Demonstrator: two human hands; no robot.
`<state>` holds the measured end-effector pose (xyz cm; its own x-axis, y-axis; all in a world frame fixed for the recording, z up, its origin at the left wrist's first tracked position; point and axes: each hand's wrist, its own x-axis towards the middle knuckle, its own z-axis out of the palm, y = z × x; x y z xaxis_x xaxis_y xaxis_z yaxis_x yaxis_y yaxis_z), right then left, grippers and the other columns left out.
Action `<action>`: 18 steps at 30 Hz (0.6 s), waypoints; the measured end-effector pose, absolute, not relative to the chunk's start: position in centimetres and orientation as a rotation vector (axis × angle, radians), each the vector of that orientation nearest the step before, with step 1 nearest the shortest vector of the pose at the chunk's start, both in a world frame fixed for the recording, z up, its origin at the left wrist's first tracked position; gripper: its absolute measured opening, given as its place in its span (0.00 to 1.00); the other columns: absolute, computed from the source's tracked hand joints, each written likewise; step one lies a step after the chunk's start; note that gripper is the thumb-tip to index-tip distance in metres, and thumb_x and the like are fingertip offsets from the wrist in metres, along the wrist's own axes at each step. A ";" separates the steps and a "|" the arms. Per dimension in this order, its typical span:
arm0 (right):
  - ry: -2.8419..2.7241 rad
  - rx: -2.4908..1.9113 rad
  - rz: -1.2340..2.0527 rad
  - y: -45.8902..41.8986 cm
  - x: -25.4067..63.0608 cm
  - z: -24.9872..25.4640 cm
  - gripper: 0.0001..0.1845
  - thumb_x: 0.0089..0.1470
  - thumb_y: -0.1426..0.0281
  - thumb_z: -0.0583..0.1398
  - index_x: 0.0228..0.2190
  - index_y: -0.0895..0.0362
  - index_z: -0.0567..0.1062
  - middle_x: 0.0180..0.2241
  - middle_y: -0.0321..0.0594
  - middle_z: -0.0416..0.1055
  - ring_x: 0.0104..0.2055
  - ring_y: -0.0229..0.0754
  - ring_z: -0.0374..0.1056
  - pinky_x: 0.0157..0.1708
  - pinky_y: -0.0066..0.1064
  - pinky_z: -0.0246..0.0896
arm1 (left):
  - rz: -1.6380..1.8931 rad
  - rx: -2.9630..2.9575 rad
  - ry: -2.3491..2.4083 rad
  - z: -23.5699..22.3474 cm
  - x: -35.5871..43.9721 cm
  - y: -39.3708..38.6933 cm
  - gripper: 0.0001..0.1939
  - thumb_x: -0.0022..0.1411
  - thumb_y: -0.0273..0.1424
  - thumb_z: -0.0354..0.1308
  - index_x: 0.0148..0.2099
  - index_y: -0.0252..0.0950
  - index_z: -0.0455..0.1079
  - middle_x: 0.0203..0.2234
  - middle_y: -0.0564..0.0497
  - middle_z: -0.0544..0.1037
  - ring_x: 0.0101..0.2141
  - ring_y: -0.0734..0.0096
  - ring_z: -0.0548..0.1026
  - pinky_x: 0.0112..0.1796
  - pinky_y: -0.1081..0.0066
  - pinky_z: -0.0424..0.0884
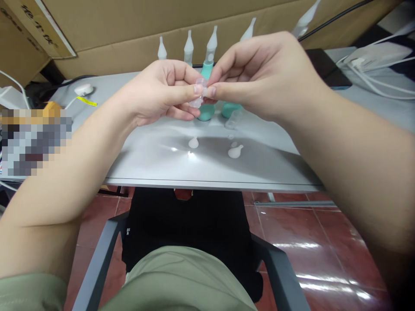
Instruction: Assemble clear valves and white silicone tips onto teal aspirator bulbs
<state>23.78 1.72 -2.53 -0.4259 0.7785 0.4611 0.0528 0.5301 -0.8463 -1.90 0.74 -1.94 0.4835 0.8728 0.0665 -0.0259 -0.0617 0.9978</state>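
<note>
Okay, our left hand (165,88) has its fingers clamped on a clear piece (196,103), and our right hand (262,73) pinches that piece's side. Nearer us than those fingers lie two white tips (235,152), with teal bottles (205,114) just beyond.

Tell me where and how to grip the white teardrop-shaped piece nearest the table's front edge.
Probably best pinched across its wide, rounded body, coming from above and the front: the white piece lies with its narrow neck angled back and right, and small translucent pieces lie just behind it.
</note>
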 end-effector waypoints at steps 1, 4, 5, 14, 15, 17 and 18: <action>-1.843 -0.655 0.994 1.9 23.8 -2.7 0.16 0.59 0.84 0.80 0.32 0.50 0.92 0.34 0.34 0.90 0.36 0.38 0.86 0.38 0.27 0.82 | 0.879 1.451 0.775 -2.0 -2.0 0.7 0.08 0.68 0.28 0.87 0.41 0.40 0.91 0.35 0.53 0.93 0.34 0.70 0.92 0.39 0.74 0.91; -1.846 -0.550 1.034 2.4 23.8 -3.1 0.13 0.60 0.82 0.80 0.33 0.50 0.92 0.34 0.32 0.90 0.36 0.36 0.87 0.38 0.24 0.83 | 0.878 1.455 0.759 -2.0 -2.1 0.4 0.08 0.70 0.32 0.87 0.43 0.41 0.91 0.38 0.52 0.94 0.38 0.65 0.94 0.47 0.66 0.94; -1.845 -0.525 1.041 2.5 23.9 -3.2 0.13 0.60 0.81 0.81 0.34 0.50 0.92 0.34 0.31 0.90 0.36 0.35 0.87 0.38 0.24 0.84 | 0.892 1.458 0.768 -1.9 -2.1 0.2 0.09 0.71 0.34 0.88 0.44 0.41 0.91 0.37 0.52 0.94 0.39 0.64 0.94 0.49 0.63 0.94; -1.837 -0.511 0.912 1.8 23.6 -2.3 0.17 0.58 0.64 0.92 0.34 0.48 0.92 0.34 0.28 0.89 0.35 0.34 0.86 0.37 0.23 0.84 | 0.983 1.692 0.751 -1.6 -1.6 0.3 0.04 0.73 0.35 0.82 0.47 0.43 0.93 0.44 0.50 0.97 0.38 0.64 0.93 0.46 0.62 0.93; -1.817 -0.503 0.918 1.8 23.6 -2.4 0.19 0.57 0.62 0.93 0.35 0.49 0.91 0.33 0.28 0.89 0.36 0.35 0.87 0.37 0.23 0.85 | 1.010 1.750 0.744 -1.7 -1.6 0.4 0.03 0.73 0.35 0.80 0.47 0.43 0.93 0.45 0.49 0.97 0.38 0.64 0.92 0.46 0.62 0.93; -1.783 -0.493 0.931 2.0 23.6 -2.6 0.26 0.54 0.56 0.94 0.40 0.48 0.89 0.33 0.27 0.89 0.36 0.38 0.89 0.38 0.26 0.87 | 1.070 1.860 0.712 -2.0 -1.6 0.7 0.03 0.72 0.35 0.76 0.45 0.44 0.92 0.45 0.49 0.97 0.37 0.64 0.91 0.44 0.61 0.91; -1.780 -0.494 0.932 2.2 23.6 -2.8 0.29 0.52 0.55 0.95 0.42 0.47 0.89 0.33 0.26 0.89 0.36 0.39 0.89 0.37 0.28 0.88 | 1.083 1.914 0.698 -2.1 -1.5 0.8 0.04 0.72 0.35 0.74 0.44 0.44 0.91 0.44 0.49 0.97 0.37 0.63 0.91 0.44 0.59 0.90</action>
<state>23.59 2.18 -2.75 -0.3932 0.6994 0.5969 -0.0921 0.6159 -0.7824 -1.53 0.82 -2.15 0.4783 0.7675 0.4268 0.0717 -0.5185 0.8521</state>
